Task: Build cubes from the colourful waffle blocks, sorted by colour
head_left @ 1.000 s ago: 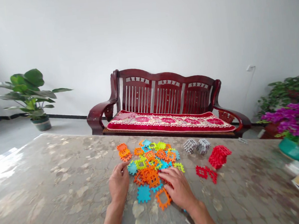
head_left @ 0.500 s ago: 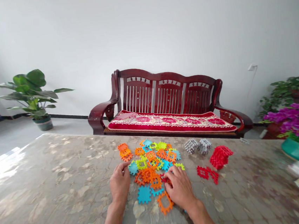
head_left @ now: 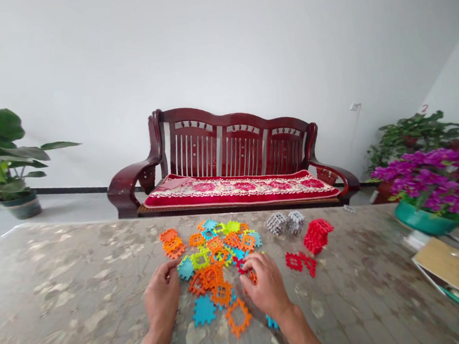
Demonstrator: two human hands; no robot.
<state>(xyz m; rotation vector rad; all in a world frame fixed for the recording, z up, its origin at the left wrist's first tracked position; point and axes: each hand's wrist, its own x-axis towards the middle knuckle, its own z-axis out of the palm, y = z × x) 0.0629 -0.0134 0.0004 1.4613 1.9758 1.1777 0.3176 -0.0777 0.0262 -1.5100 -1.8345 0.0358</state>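
Observation:
A pile of flat interlocking plastic tiles (head_left: 215, 249) in orange, blue and lime lies on the marble-patterned table (head_left: 71, 295). My left hand (head_left: 161, 300) rests palm down at the pile's left edge, fingers loosely apart, its fingertips beside a blue tile (head_left: 186, 268). My right hand (head_left: 266, 286) sits on the pile's right side with its fingers curled, pinching a small red tile (head_left: 241, 265). A blue tile (head_left: 204, 309) and an orange frame tile (head_left: 238, 317) lie between my wrists.
Two grey tile cubes (head_left: 286, 223), a red tile cube (head_left: 316, 234) and loose red tiles (head_left: 301, 262) sit right of the pile. A teal pot of purple flowers (head_left: 418, 220) and books (head_left: 456, 272) occupy the table's right end. Behind stands a wooden bench (head_left: 228, 161).
My right hand went from lying flat on the tiles to curling its fingers round a red tile. The view has swung to the right; my left hand has barely moved.

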